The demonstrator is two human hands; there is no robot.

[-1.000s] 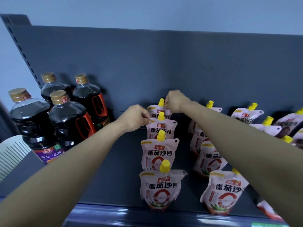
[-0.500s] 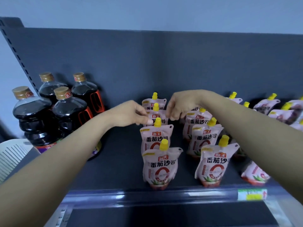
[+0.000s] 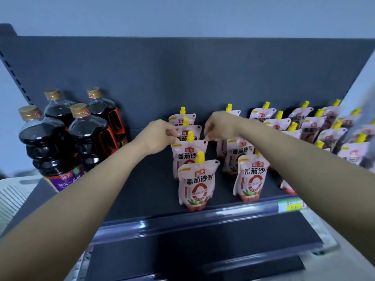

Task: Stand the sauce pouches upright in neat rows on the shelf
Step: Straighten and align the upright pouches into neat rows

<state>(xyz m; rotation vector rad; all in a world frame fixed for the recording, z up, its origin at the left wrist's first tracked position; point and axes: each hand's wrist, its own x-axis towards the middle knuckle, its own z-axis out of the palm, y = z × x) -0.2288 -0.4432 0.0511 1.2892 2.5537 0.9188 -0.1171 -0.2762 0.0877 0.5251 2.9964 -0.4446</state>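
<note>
- Pinching noted: left hand (image 3: 160, 136) and right hand (image 3: 220, 125), held apart, each grip a top corner of the second pouch (image 3: 187, 153), centre frame, on the shelf (image 3: 142, 189).
- Handling?
- Judged light, soft-sided and floppy. The sealed top corners look like the best hold.

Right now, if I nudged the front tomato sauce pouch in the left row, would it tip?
Probably: the front tomato sauce pouch stands tall on a narrow base by the shelf edge. Likely floppy; its top corners curl.
</note>
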